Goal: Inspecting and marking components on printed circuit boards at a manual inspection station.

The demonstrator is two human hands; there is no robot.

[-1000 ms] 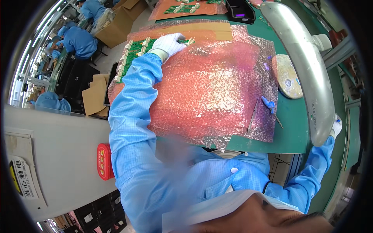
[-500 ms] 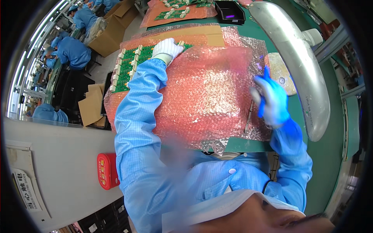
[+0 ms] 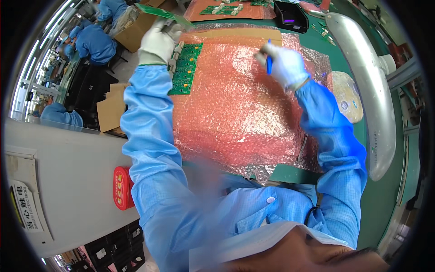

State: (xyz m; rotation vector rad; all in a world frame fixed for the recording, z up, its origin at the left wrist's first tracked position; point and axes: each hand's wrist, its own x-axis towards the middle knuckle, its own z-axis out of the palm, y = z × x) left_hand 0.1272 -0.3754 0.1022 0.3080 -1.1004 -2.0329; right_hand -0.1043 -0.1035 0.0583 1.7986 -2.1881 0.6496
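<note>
My gloved left hand point(image 3: 157, 43) is closed on the edge of a green circuit board point(image 3: 159, 13), raised and tilted at the far left. Below it, another green circuit board point(image 3: 186, 69) with white connectors along its left side lies on pink bubble wrap point(image 3: 226, 104). Over the far right part of the wrap is my gloved right hand point(image 3: 286, 65), its fingers closed round a slim blue pen point(image 3: 269, 61). That hand is slightly blurred, and whether the pen touches the wrap cannot be made out.
A long silver lamp head point(image 3: 358, 86) arches along the right. Farther back stand a black tray point(image 3: 291, 18) and more boards point(image 3: 222, 9) on pink wrap. A pale rounded block point(image 3: 346, 97) lies beside the lamp. A red container point(image 3: 123, 188) and cardboard box point(image 3: 112, 109) are at left.
My left hand has moved left and away from me, lifting a board off the wrap. My right hand, with the pen, has come left and farther out over the bubble wrap. The view has shifted.
</note>
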